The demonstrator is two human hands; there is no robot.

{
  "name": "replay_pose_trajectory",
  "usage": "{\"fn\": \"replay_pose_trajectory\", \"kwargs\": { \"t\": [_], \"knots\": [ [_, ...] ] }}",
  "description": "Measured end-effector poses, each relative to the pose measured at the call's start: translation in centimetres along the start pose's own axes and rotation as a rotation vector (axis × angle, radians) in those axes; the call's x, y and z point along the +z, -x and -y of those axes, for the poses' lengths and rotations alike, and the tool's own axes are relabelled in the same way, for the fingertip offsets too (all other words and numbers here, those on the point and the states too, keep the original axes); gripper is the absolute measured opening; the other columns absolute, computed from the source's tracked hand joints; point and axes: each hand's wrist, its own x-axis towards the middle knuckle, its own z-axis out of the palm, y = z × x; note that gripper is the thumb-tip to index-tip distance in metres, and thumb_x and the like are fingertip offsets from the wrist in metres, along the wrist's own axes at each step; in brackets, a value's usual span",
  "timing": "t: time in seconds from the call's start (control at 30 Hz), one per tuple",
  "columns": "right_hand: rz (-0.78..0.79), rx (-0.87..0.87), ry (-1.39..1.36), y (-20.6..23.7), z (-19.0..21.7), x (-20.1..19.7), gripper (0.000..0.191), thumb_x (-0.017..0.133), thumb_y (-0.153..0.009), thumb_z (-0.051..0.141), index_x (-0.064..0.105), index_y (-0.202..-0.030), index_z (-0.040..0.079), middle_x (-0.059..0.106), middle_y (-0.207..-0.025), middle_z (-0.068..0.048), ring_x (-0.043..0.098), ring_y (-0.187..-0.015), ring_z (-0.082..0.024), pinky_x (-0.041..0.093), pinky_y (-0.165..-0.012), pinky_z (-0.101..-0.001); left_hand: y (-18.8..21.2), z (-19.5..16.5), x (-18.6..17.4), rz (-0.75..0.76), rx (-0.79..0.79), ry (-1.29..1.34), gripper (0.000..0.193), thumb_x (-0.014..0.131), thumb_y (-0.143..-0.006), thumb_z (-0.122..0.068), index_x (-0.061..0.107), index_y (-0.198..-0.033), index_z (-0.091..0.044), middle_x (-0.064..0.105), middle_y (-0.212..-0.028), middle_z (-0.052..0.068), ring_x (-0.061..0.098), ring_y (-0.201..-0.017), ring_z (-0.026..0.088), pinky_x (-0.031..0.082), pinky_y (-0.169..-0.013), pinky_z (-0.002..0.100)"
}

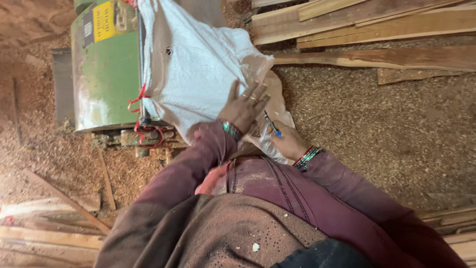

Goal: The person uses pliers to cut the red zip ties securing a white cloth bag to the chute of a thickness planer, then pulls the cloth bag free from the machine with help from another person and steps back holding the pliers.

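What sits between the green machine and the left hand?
Head view: only the white woven sack spans from the green machine to the left hand, which rests flat on it.

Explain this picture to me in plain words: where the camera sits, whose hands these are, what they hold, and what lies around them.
There is no robot here. The camera is worn on a person's head and looks down, so you see that person's own body, purple sleeves and two bare hands. The left hand lies flat, fingers spread, on a white woven sack. The sack is tied with red string to a green machine. The right hand has its grip closed on a small blue-handled tool, too small to tell exactly what kind. Both wrists wear bangles. The ground is covered in sawdust, and wooden planks lie stacked along the top edge, with more along the lower edges.
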Motion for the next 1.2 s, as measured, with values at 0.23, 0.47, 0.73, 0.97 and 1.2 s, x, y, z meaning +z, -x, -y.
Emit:
{"fn": "replay_pose_trajectory", "kwargs": {
  "t": [0.23, 0.47, 0.73, 0.97, 1.2],
  "knots": [
    [-0.022, -0.040, 0.127, 6.2, -5.9, 0.7, 0.023, 0.061, -0.095, 0.018, 0.060, -0.112, 0.004, 0.068, -0.088, -0.013, 0.068, -0.076, -0.025, 0.052, -0.069, -0.0385, 3.6, 6.1, 6.0, 0.832, -0.191, -0.046, 0.022, 0.062, -0.095, -0.024, 0.067, -0.114, -0.013, 0.076, -0.103, 0.008, 0.070, -0.104, 0.025, 0.035, -0.116, 0.052],
    [-0.165, 0.655, -0.286, 20.4, -19.7, -5.6, 0.035, 0.064, -0.100, 0.024, 0.066, -0.129, 0.003, 0.078, -0.108, -0.018, 0.074, -0.095, -0.029, 0.057, -0.086, -0.0417, 1.4, 5.4, 7.0, 0.641, -0.332, 0.017, 0.019, 0.063, -0.089, -0.015, 0.071, -0.105, -0.020, 0.075, -0.104, 0.008, 0.067, -0.108, 0.028, 0.031, -0.114, 0.059],
    [-0.443, 0.343, -0.745, 7.9, -12.3, -4.7, 0.025, 0.064, -0.095, 0.005, 0.058, -0.120, 0.008, 0.070, -0.096, -0.005, 0.070, -0.083, -0.016, 0.060, -0.072, -0.0315, 4.4, 0.4, 1.1, 0.315, -0.318, 0.137, 0.026, 0.066, -0.090, -0.012, 0.066, -0.116, -0.008, 0.065, -0.125, 0.016, 0.057, -0.120, 0.036, 0.035, -0.111, 0.055],
    [-0.410, -0.248, 0.131, -3.6, 0.6, -2.4, 0.044, 0.082, -0.084, 0.019, 0.058, -0.117, 0.002, 0.068, -0.103, -0.014, 0.068, -0.091, -0.030, 0.054, -0.078, -0.0408, 6.6, -2.8, 3.4, 0.668, -0.316, 0.115, 0.042, 0.054, -0.088, 0.000, 0.064, -0.128, -0.010, 0.070, -0.120, 0.013, 0.063, -0.117, 0.029, 0.019, -0.120, 0.068],
    [-0.272, -0.542, 0.671, -9.9, 7.4, -3.0, 0.050, 0.089, -0.076, 0.027, 0.060, -0.111, 0.008, 0.061, -0.107, -0.015, 0.063, -0.102, -0.040, 0.050, -0.087, -0.0515, 6.5, -4.1, 2.7, 0.790, -0.296, 0.142, 0.039, 0.060, -0.083, -0.013, 0.064, -0.121, -0.006, 0.070, -0.112, 0.013, 0.061, -0.118, 0.034, 0.018, -0.117, 0.069]
  ]
}}
